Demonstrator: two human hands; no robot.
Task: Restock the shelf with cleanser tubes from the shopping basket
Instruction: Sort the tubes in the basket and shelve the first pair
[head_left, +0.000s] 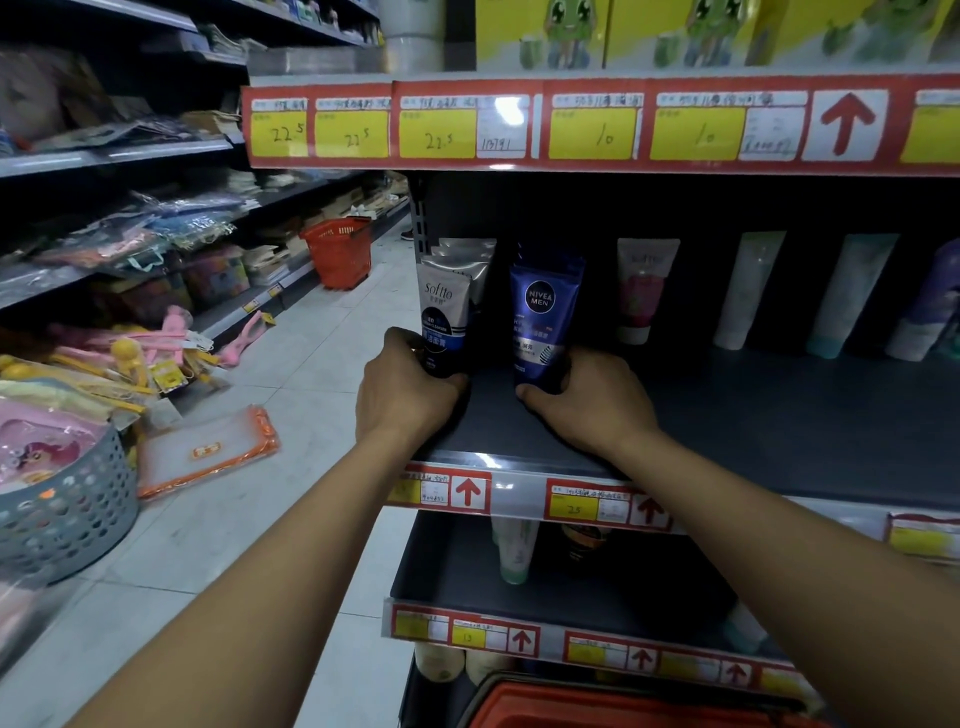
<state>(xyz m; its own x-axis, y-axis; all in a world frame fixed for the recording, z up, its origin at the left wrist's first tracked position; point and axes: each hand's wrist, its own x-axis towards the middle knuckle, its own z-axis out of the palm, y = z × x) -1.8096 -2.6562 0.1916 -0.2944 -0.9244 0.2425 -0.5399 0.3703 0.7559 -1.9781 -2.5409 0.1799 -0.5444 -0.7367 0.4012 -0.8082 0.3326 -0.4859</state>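
Pale upright tubes (647, 288) line the dark grey metal shelf (727, 415) further right, well apart from both hands. The left hand (402, 387) grasps a grey-and-black Softto cleanser tube (442, 317) at the shelf's left end; the right hand (587, 397) grasps a blue Nivea Men cleanser tube (545, 322) just beside it. Both stand upright, caps down.

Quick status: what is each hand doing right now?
Left hand: closed around the base of the Softto tube on the shelf.
Right hand: closed around the base of the Nivea Men tube.
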